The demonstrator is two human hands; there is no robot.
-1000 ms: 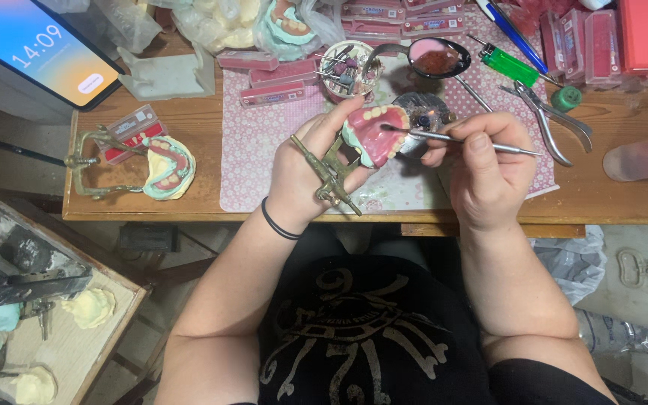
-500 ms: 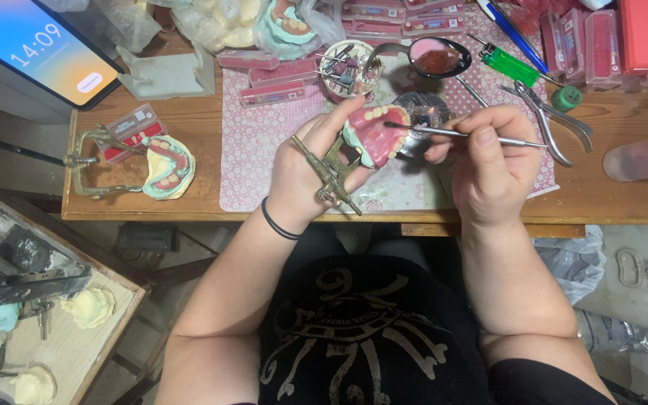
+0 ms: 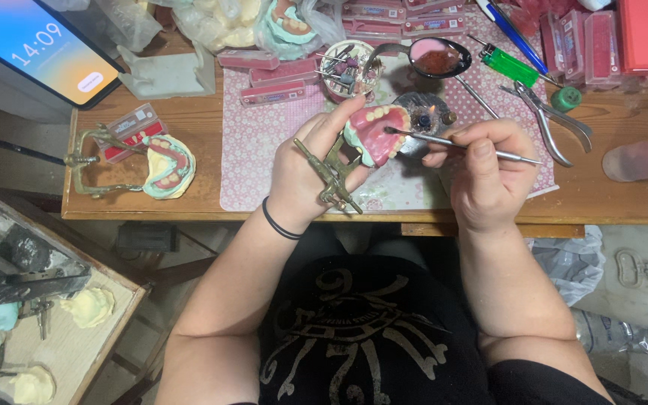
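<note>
My left hand (image 3: 310,172) grips a brass articulator (image 3: 331,174) that carries a pink wax denture with pale teeth (image 3: 373,131), held up over the dotted pink mat (image 3: 256,142). My right hand (image 3: 487,174) pinches a thin metal wax tool (image 3: 463,146) like a pen. The tool's tip touches the pink wax at the denture's right side. A small lit burner (image 3: 423,112) sits just behind the denture.
A second articulator with a denture (image 3: 163,166) lies at the table's left. Pliers (image 3: 549,124), a green lighter (image 3: 511,67), a spoon of pink wax (image 3: 436,56), a cup of burs (image 3: 343,71), tooth strips (image 3: 271,94) and a tablet (image 3: 35,45) crowd the back. A tray of plaster casts (image 3: 61,330) stands lower left.
My right hand lifted the tool slightly toward the burner, then brought its tip back onto the wax. The left hand kept the articulator nearly still.
</note>
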